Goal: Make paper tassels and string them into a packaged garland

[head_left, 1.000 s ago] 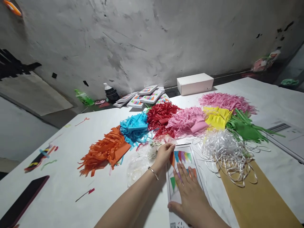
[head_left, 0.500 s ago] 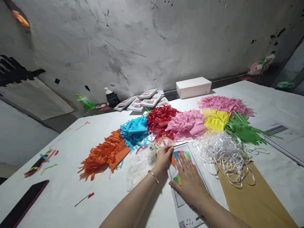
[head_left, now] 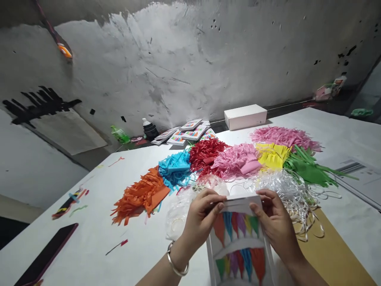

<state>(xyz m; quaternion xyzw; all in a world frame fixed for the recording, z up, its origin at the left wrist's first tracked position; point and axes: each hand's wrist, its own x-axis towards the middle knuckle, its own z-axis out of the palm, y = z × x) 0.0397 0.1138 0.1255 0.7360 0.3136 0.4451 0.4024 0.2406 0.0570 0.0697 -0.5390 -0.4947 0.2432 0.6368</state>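
A flat packet [head_left: 241, 242] showing rows of coloured tassels is raised and tilted between my hands. My left hand [head_left: 205, 214], with a silver bangle at the wrist, pinches its upper left corner. My right hand [head_left: 275, 222] grips the upper right edge, thumb on the front. Beyond the packet lie bundles of fringed paper: orange [head_left: 141, 194], blue [head_left: 175, 167], red [head_left: 206, 155], pink [head_left: 238, 159], yellow [head_left: 273, 155] and green [head_left: 309, 167]. White string [head_left: 293, 190] is heaped behind my right hand, and clear plastic bags [head_left: 178, 216] lie by my left.
Similar packets [head_left: 192, 131] are piled at the back beside a white box [head_left: 245, 117]. Another pink bundle [head_left: 285, 137] lies at the back right. A dark phone-like slab [head_left: 47, 254] is at the left, brown card [head_left: 336, 250] at the right.
The packet has come up off the table toward me. My right hand has moved from lying flat on it to gripping its right edge. The view has shifted slightly.
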